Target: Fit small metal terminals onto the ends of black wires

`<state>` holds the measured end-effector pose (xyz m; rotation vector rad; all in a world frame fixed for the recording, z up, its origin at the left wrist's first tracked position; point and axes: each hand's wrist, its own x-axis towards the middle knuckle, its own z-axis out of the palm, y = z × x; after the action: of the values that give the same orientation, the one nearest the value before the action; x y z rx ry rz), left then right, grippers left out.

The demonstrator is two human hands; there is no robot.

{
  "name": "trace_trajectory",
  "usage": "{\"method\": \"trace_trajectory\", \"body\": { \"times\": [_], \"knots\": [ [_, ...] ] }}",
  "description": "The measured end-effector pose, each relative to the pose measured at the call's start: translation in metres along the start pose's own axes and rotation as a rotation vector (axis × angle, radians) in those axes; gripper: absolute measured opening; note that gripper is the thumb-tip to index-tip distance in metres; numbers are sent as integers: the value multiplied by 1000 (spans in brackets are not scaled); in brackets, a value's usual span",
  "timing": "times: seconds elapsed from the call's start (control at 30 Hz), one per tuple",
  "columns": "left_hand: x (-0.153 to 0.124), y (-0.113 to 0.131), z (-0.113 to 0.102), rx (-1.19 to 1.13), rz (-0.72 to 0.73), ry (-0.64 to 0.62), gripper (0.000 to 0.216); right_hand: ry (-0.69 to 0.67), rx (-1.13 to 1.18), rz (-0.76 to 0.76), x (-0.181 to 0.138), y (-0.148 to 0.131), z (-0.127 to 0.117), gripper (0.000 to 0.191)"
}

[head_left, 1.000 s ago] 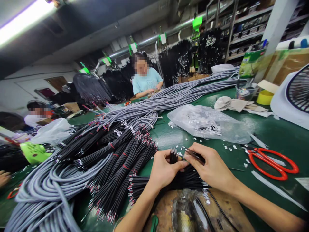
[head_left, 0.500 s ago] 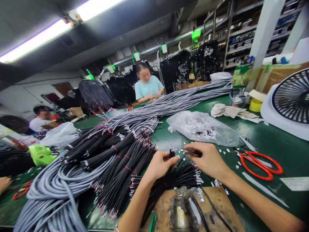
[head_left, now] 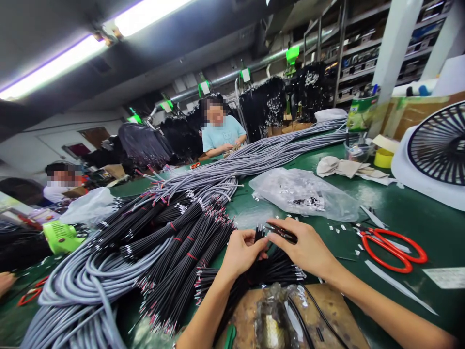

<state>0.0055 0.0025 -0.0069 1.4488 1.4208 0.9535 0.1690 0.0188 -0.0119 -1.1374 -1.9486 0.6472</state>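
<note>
My left hand (head_left: 241, 253) is closed around the upper end of a bundle of short black wires (head_left: 271, 269) that fans out across the near edge of the green table (head_left: 399, 213). My right hand (head_left: 307, 247) is closed too, pinching a dark thin tool or wire end (head_left: 281, 232) right against the tips of that bundle. Both hands touch each other over the wires. Just below them lies a worn brown board (head_left: 327, 315) with a plastic-wrapped lump (head_left: 274, 320) on it.
Large heaps of black wire bundles (head_left: 174, 247) and grey cables (head_left: 90, 281) fill the left side. Red scissors (head_left: 392, 245) lie to the right, a clear plastic bag (head_left: 305, 194) beyond my hands, a white fan (head_left: 432, 155) far right. Two other people sit across the table.
My hands have drawn closer together over the bundle tips, the right hand moving slightly left. The view has shifted a little.
</note>
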Motion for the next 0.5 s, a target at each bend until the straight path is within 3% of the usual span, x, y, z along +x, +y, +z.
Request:
{"method": "trace_trajectory", "body": {
  "times": [0.5],
  "knots": [
    [-3,3,3,-100,-33,42,28,-54,-161,-26,-2,7,-4,29]
  ]
}}
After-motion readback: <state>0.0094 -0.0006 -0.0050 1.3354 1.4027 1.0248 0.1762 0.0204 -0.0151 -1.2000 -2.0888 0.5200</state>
